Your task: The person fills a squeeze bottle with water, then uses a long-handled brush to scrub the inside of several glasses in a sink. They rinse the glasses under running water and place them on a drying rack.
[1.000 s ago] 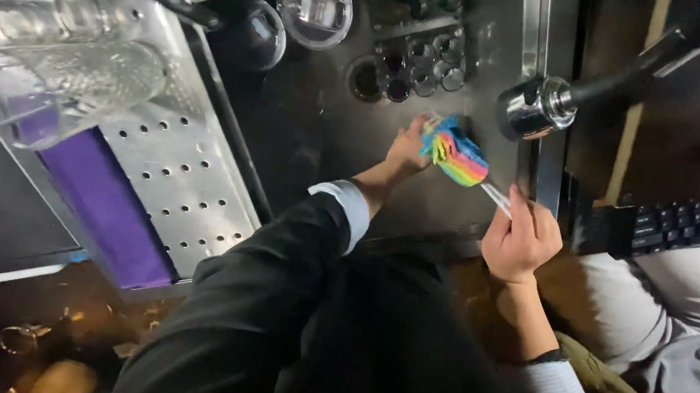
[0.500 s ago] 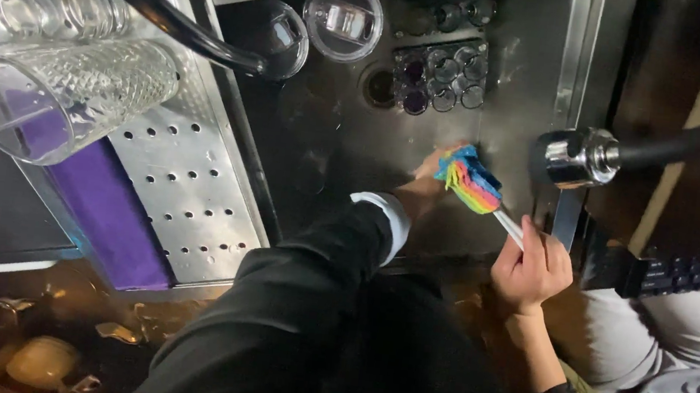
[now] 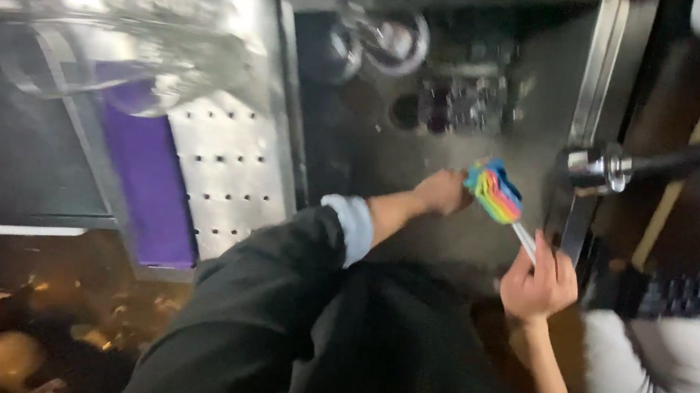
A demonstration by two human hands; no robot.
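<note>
A brush with a rainbow-striped sponge head [image 3: 495, 192] and a white handle hangs over a dark steel sink [image 3: 417, 221]. My right hand [image 3: 538, 285] grips the handle at its lower end. My left hand [image 3: 441, 192], on a dark sleeve with a pale cuff, reaches into the sink and touches the left side of the sponge head. What my left fingers close on is hidden by the sponge and blur.
A perforated steel drainboard [image 3: 231, 175] with a purple mat [image 3: 148, 184] lies left of the sink, clear glasses [image 3: 124, 34] above it. A chrome tap head [image 3: 600, 166] on a dark hose sits right of the brush. Small glasses [image 3: 464, 104] stand at the sink's far end.
The view has swung and blurred. The brush and both hands stay together over the sink, with my right hand still on the handle and my left at the sponge head.
</note>
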